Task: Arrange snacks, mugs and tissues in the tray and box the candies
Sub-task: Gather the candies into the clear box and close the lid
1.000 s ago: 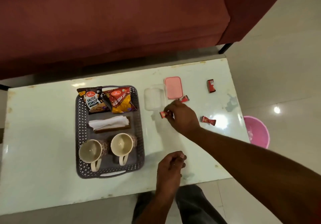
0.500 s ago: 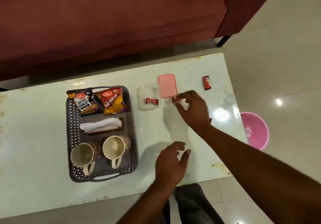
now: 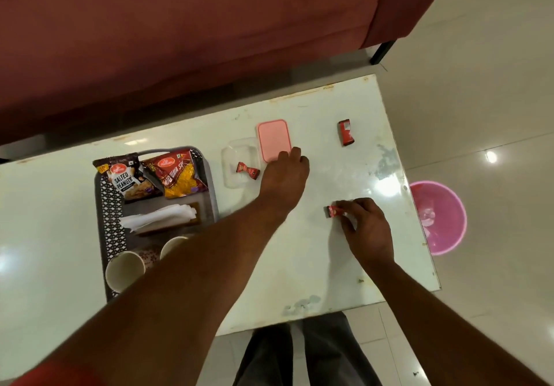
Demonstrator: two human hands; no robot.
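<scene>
My left hand (image 3: 284, 172) reaches over the table, fingers curled down at the near edge of the pink lid (image 3: 274, 138); anything beneath them is hidden. Left of it stands the clear box (image 3: 236, 151) with one red candy (image 3: 248, 170) inside. My right hand (image 3: 365, 226) pinches a red candy (image 3: 333, 211) lying on the table. Another candy (image 3: 345, 132) lies at the far right. The grey tray (image 3: 112, 205) holds a peanuts packet (image 3: 127, 177), a red snack packet (image 3: 180, 175), tissues (image 3: 159, 219) and two mugs (image 3: 125, 270), one partly behind my left forearm.
The white table (image 3: 299, 265) ends just right of my right hand. A pink bin (image 3: 437, 217) stands on the floor beyond that edge. A maroon sofa (image 3: 180, 41) runs along the far side. My legs show below the near edge.
My left hand has gone from the near table edge up to the pink lid. My right hand left the lid area and came back right onto a candy. One candy now lies in the box.
</scene>
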